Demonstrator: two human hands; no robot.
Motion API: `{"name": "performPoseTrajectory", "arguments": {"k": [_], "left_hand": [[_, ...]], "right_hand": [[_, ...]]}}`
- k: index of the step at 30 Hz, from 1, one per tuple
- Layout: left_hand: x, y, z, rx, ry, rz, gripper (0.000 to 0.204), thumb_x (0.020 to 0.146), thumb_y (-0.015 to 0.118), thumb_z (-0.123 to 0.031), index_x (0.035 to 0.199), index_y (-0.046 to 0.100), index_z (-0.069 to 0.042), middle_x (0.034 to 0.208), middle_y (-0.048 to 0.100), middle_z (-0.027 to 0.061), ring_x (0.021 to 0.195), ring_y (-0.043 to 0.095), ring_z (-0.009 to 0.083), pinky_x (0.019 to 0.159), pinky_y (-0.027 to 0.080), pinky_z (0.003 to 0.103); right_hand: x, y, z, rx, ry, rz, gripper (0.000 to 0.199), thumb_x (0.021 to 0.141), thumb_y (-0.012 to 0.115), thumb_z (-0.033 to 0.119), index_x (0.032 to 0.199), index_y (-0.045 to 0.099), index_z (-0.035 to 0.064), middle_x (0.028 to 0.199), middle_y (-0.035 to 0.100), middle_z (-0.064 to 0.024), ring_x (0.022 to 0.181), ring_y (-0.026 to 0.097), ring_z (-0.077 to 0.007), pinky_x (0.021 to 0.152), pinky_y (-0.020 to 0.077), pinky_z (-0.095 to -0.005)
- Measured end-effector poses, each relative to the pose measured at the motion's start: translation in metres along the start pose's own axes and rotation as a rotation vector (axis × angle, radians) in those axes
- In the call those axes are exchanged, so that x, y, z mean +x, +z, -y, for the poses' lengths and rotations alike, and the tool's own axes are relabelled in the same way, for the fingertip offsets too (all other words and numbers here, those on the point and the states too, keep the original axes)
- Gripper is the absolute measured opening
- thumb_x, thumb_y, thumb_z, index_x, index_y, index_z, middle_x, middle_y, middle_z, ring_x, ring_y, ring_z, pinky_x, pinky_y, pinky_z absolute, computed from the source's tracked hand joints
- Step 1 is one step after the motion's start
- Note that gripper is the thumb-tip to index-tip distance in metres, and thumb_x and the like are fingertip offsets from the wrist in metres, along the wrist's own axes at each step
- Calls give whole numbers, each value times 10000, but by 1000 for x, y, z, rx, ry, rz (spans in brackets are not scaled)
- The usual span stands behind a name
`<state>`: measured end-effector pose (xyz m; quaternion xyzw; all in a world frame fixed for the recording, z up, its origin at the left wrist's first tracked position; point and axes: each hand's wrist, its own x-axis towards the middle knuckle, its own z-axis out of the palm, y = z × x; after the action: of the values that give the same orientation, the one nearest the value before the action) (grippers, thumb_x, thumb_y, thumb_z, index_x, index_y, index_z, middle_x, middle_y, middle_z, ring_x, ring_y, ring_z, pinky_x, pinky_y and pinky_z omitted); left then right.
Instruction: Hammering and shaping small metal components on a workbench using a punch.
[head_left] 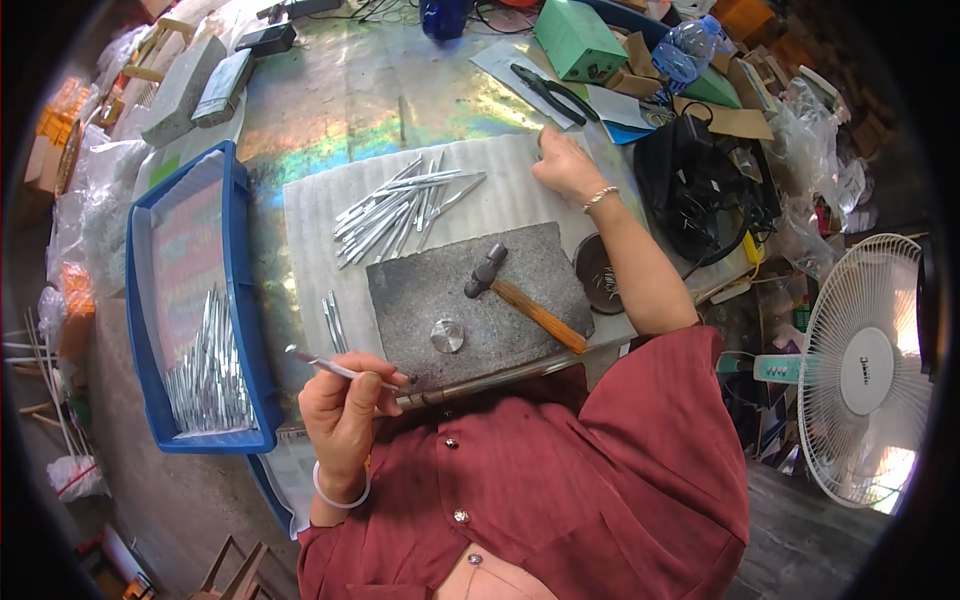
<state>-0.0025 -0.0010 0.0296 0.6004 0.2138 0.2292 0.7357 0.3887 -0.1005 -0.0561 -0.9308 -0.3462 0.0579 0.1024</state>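
Note:
My left hand [342,403] pinches a thin metal rod [325,366] near the front edge of a dark grey stone slab [440,290]. A hammer [510,294] with a wooden handle lies across the slab, and a small round metal disc [447,335] sits beside it. Far out on the table, my right hand [568,164] rests on the far right corner of a white foam sheet [510,195]; whether it grips anything I cannot tell. A loose pile of metal rods [395,208] lies on that sheet.
A blue tray [240,300] at the left holds several more metal rods [208,375]. Pliers [550,92], a green box [577,40] and a plastic bottle [688,48] lie at the back. A black bag [700,190] and a white fan [865,370] stand at the right.

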Motion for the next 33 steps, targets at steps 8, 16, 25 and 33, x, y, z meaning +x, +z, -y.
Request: {"name": "performPoseTrajectory", "arguments": {"k": [8,16,25,33], "left_hand": [[8,7,6,53,-58,190,181,925,530,-51,1052,611,51,625,612,34,516,542,60,492,422,181],[10,27,9,-76,-43,207,257,936,499,-2,1184,542,49,903,673,83,836,635,113,744,508,235],[-1,19,13,-25,-23,158,114,902,577,-10,1008,588,29,845,676,56,775,626,77,685,506,209],[-6,16,19,98,81,199,145,856,628,3,1000,613,14,792,671,75,700,638,102,626,506,227]], "right_hand": [[-129,-111,53,482,-385,-113,174,895,503,131,908,592,-18,724,563,-122,622,547,-190,587,440,-281],[-198,-101,119,1036,-504,372,98,857,607,-2,950,595,-28,762,607,-68,617,617,-96,549,484,-220],[-193,-69,146,1025,-687,114,135,819,656,-3,937,593,-20,732,576,-66,612,579,-108,546,459,-218],[-201,-66,155,1038,-634,64,138,795,682,9,911,609,-4,722,612,-73,558,555,-111,502,424,-222]]}}
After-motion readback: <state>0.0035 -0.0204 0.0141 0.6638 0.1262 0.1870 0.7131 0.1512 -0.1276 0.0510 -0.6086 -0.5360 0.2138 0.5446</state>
